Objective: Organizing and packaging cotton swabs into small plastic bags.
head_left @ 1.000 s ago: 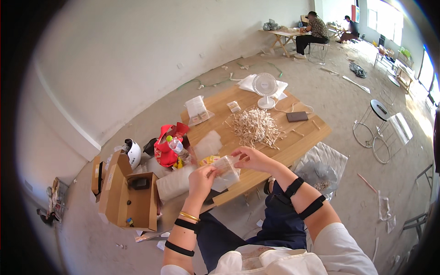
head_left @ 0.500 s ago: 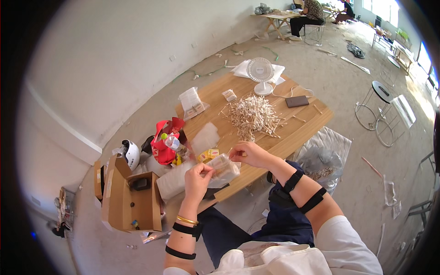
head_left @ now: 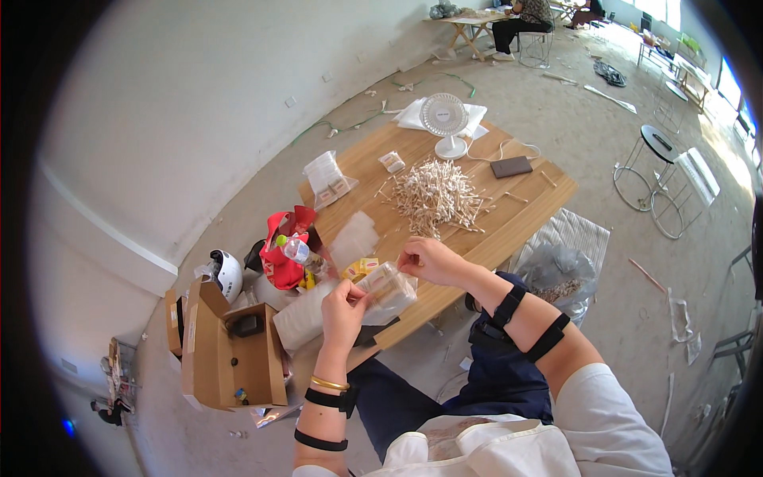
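My left hand (head_left: 343,307) grips the near end of a small clear plastic bag (head_left: 388,288) filled with pale wooden sticks. My right hand (head_left: 427,260) pinches the bag's far top edge, fingers closed on it. The bag hovers just above the near edge of the wooden table (head_left: 548,200). A large heap of loose wooden sticks (head_left: 435,195) lies in the middle of the table beyond my hands. Flat clear bags (head_left: 352,238) lie left of the heap.
A white desk fan (head_left: 445,121), a dark phone (head_left: 511,167) and packets (head_left: 327,176) sit on the table. A red bag (head_left: 280,256), white helmet (head_left: 226,274) and open cardboard box (head_left: 230,358) stand at left. A sack (head_left: 560,272) lies right; people sit far back.
The view shifted slightly. Both hands stay on the stick-filled bag, working its top edge; my right hand has moved a little along it.
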`<state>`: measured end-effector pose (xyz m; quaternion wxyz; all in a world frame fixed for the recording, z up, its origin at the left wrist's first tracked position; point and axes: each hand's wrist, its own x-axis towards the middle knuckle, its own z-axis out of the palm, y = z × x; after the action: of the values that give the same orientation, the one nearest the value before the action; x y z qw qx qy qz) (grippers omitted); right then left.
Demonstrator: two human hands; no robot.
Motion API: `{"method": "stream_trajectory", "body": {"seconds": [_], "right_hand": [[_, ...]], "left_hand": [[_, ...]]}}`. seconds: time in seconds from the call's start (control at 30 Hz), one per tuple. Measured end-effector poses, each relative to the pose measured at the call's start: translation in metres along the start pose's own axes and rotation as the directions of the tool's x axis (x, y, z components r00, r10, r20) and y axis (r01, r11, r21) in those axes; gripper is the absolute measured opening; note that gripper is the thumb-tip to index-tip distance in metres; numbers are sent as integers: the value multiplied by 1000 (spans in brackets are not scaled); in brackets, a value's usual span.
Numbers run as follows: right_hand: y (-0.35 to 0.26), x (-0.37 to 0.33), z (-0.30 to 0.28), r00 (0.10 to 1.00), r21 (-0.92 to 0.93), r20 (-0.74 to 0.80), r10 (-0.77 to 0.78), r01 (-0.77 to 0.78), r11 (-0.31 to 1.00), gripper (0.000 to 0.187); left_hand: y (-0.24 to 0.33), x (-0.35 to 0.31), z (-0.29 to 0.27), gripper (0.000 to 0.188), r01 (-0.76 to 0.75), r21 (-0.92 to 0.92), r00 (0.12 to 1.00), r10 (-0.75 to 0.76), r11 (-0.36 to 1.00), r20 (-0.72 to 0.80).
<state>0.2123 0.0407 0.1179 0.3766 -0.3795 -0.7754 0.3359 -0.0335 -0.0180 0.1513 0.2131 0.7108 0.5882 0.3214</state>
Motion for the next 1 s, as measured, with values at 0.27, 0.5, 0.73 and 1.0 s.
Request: {"method": "stream_trajectory", "body": {"seconds": [0.27,0.5,0.73,1.0], "right_hand": [[0,0,-2,1000,6,-26,-14,14,1000,11],[-1,3,-1,1000,-41,-19,-17,16,999,11],[-4,3,-4,1000,-41,-28,1,-2,999,11],[-5,2,-5,999,-55,1,42,-42,998,11]], "left_hand": [[1,1,1,16,17,-58,999,-16,998,30],[0,1,1,16,7,-33,1000,-7,999,19],[-1,1,3,17,21,-65,1000,-20,998,8],[-3,0,4,16,36,-87,999,-35,996,17]]}}
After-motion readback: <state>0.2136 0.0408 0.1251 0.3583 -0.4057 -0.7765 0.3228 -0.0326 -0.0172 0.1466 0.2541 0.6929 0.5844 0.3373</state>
